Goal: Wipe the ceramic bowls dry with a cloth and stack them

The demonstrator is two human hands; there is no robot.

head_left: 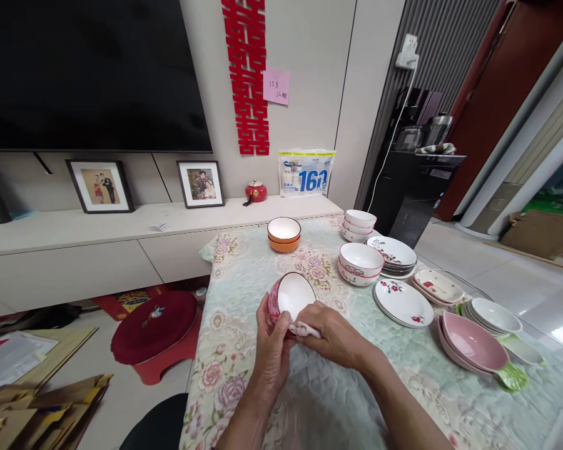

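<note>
My left hand grips a bowl with a white inside, a dark rim and a red-pink patterned outside. The bowl is tilted, its opening facing away and up. My right hand is closed on a crumpled whitish cloth, which lies against the bowl's near rim. Both hands are above the table, close together. Beyond them stands a stack of orange bowls with white insides. Nearest on the right are red-rimmed white bowls and flower-patterned plates.
Further right sit pink leaf-handled dishes, small white bowls, a rectangular dish and dark-patterned plates. A floral cloth covers the table. A red stool stands left; a cabinet holds picture frames behind.
</note>
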